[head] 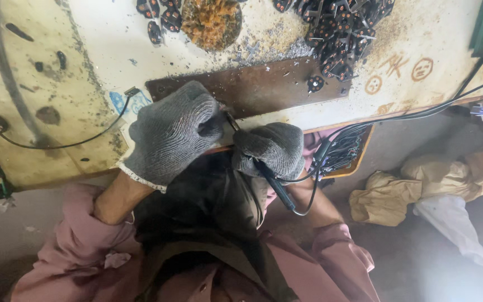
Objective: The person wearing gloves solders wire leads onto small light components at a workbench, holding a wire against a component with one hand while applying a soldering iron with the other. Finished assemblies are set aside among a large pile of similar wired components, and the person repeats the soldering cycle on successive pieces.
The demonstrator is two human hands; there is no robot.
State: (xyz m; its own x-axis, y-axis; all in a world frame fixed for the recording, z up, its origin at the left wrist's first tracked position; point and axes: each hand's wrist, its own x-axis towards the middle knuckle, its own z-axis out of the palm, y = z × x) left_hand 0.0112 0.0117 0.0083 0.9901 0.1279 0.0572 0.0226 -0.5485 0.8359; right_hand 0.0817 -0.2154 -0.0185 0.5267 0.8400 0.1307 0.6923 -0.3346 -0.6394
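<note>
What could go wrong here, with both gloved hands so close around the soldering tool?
The tool's tip works right beside the left hand, so it may singe that glove. The tool's cable loops under the right hand and could snag. The pile of small parts lies near and could be knocked.

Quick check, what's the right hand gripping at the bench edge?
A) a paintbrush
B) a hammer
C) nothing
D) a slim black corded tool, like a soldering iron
D: the gloved right hand is closed around a slim black tool whose cord loops out below the handle, its tip reaching toward the gloved left hand in front of the brown metal plate.
</note>
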